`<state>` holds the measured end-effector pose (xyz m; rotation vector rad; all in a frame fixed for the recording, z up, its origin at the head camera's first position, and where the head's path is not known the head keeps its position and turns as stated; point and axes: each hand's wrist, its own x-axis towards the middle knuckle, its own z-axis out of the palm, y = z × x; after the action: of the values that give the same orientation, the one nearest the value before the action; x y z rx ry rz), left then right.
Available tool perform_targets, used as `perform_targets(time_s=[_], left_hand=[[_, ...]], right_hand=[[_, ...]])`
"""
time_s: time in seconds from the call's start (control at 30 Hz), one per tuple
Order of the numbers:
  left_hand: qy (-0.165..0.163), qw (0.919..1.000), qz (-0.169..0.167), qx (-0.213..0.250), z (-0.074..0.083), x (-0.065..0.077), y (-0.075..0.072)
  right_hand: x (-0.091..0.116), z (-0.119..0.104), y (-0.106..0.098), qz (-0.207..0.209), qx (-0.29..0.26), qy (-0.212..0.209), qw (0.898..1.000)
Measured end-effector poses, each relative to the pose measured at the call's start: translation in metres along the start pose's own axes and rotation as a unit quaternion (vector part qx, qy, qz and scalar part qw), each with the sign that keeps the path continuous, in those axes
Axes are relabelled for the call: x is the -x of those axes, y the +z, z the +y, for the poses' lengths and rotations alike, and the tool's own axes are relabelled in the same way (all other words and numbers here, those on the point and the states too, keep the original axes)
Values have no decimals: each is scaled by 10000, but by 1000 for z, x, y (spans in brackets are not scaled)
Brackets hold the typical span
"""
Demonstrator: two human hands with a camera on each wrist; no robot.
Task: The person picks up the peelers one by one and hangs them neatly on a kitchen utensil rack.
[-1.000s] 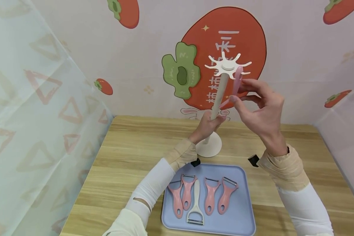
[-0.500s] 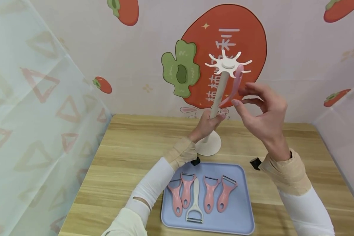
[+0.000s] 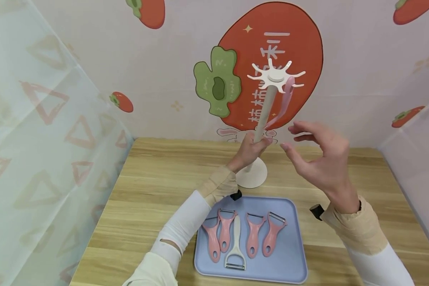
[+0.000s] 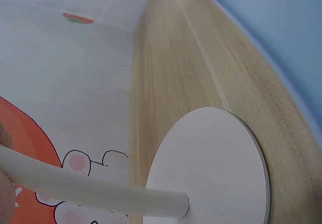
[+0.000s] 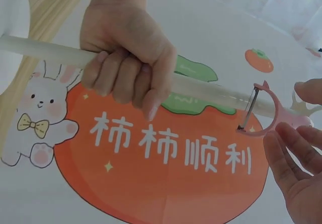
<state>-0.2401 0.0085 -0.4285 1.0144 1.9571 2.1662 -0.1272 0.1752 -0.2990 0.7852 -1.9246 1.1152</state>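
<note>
My left hand [image 3: 248,153] grips the pole of a white hanging stand [image 3: 266,109], fingers wrapped round it in the right wrist view. A pink peeler [image 3: 287,97] hangs by its handle hole from one hook of the stand's star-shaped top [image 3: 276,75], its blade end downward beside the pole. My right hand [image 3: 323,157] is apart from the peeler in the head view, to its lower right, with fingers and thumb spread and nothing between them. In the right wrist view its fingers appear close to the pink peeler [image 5: 278,110]. The round base [image 4: 211,158] appears tilted on the table.
A blue tray [image 3: 296,242] lies in front of the stand on the wooden table [image 3: 157,174]. It bears several pink peelers [image 3: 254,236] and one white peeler [image 3: 237,238] pointing the other way. A printed cloth wall [image 3: 171,79] rises behind the table.
My right hand has let go of the pink peeler and drawn down and to the right. The peeler stays on the hook. My left hand keeps its grip on the pole.
</note>
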Motion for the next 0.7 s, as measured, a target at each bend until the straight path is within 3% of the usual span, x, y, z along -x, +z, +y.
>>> perform_targets(time_s=[0.23, 0.53, 0.7], left_hand=[[79, 9999, 32, -112, 0, -1, 1], [9, 10000, -43, 58, 1, 2, 0], [23, 10000, -53, 72, 2, 2, 0]], right_hand=[[15, 1, -1, -785, 369, -317, 9957], [38, -2, -1, -1344, 509, -418, 9887], [48, -4, -1, -1541, 444, -700, 9846]])
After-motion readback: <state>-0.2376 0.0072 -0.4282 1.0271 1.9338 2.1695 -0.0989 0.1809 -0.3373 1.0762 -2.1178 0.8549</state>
